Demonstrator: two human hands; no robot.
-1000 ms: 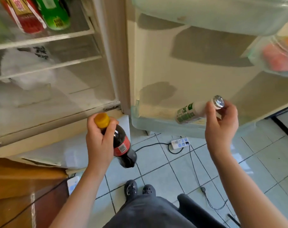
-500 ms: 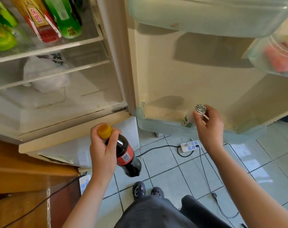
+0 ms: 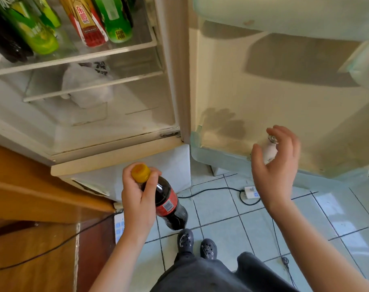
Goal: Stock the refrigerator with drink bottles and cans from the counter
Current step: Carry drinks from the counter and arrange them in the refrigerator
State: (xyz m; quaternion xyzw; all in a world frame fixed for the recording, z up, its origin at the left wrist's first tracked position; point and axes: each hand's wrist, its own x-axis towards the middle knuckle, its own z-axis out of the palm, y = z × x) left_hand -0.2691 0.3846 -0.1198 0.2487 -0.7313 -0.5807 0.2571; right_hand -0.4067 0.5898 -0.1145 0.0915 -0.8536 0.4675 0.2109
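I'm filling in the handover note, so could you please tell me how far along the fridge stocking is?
Done: several bottles lie on the upper shelf, and a white bottle stands in the lower door bin, the right hand open beside it. In hand: the left hand grips a cola bottle, not yet placed. Left: shelving that one; any further drinks waiting are not in view.
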